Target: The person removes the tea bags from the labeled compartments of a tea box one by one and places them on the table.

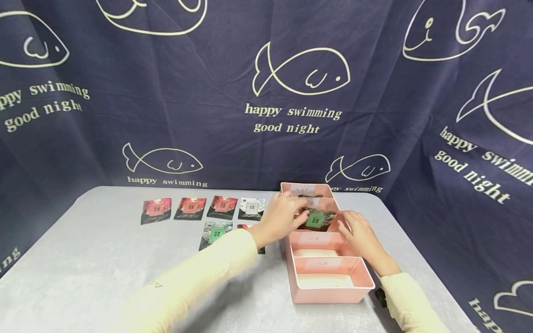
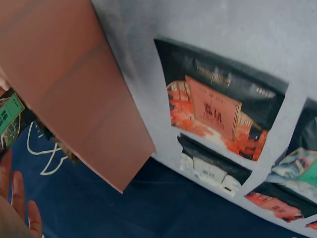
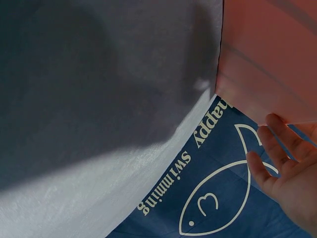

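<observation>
My left hand [image 1: 280, 215] pinches a dark tea sachet with a green label [image 1: 316, 220] by its left side. The sachet leans within the second compartment from the back of a pink divided box [image 1: 329, 296]. In the left wrist view, the sachet's green label [image 2: 10, 115] shows over the box rim, beside the left fingers. My right hand [image 1: 360, 231] is at the box's right rim, its fingertips close to the sachet's right edge. From the right wrist view, the right fingers [image 3: 282, 136] look loosely bent against the box's outer wall [image 3: 267, 74].
Three red-labelled sachets [image 1: 190, 209] and a white one [image 1: 251, 209] lie in a row left of the box. Before them lie a green-labelled sachet [image 1: 214, 235] and a red one [image 2: 218, 101], partly behind my left arm in the head view. Paper labels [image 1: 314, 238] mark the compartments.
</observation>
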Demonstrator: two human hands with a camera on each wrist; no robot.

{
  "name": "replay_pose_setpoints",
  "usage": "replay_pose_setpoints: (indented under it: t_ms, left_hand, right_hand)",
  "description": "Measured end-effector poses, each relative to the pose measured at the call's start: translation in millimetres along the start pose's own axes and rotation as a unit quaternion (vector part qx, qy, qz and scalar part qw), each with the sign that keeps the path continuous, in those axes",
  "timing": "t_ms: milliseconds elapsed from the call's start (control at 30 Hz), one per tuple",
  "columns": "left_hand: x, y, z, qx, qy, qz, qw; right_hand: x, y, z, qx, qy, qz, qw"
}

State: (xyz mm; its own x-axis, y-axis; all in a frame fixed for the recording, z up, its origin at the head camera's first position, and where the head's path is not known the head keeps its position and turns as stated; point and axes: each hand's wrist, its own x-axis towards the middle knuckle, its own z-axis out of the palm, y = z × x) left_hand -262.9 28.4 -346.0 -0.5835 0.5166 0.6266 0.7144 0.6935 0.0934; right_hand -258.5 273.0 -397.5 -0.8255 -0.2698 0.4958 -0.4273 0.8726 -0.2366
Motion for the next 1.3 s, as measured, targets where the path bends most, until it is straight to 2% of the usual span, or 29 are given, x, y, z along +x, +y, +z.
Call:
replay_pose_setpoints:
  t_ms: [300, 400, 533, 933, 1300]
  left_hand:
    - [4.7, -4.2, -18.7, -0.036, 0.033, -0.006, 0.9988]
    - [3.7, -7.1, -26.3, -0.056, 0.035, -0.012, 0.9977]
    - [-1.8, -12.9, -34.2, -0.059, 0.029, -0.022, 0.9976]
    - [-31.6, -44.4, -52.2, -0.082, 0.019, -0.074, 0.9937]
    - [-69.3, -79.1, -69.4, -0.068, 0.01, -0.102, 0.9923]
  right_hand:
    - [-0.6, 0.6, 0.1, 0.004, -0.004, 0.008, 1.0]
    - [-0.5, 0.5, 0.0, 0.002, -0.003, 0.007, 1.0]
    - [-0.6, 0.5, 0.6, 0.0, 0.007, 0.0, 1.0]
    - [-1.2, 1.8, 1.9, 0.007, 0.012, 0.0, 1.0]
    - [-0.5, 0.5, 1.3, 0.008, 0.011, -0.001, 1.0]
